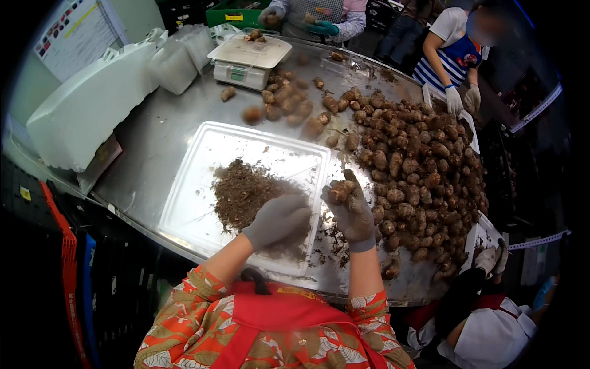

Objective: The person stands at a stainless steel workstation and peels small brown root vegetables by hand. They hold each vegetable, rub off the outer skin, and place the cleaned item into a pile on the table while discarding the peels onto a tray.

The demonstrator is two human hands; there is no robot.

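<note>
In a grey glove, my right hand (351,210) holds a small brown taro corm (342,190) over the gap between the tray and the big pile. My left hand (280,221), also gloved in grey, is blurred above the right part of a white plastic tray (184,184); its fingers are curled downward, and whether anything is in them is hidden. Beside it in the tray lies a heap of fibrous brown peelings (239,193). A large pile of taro corms (415,170) covers the metal table to the right, and a smaller group (288,99) lies beyond the tray.
A digital scale (244,60) with corms on top stands at the back, near stacked clear containers (177,60). Co-workers stand across the table, at the upper right and lower right, with gloved hands at white trays (469,131). Crates (69,258) stand at left below the metal table (133,170).
</note>
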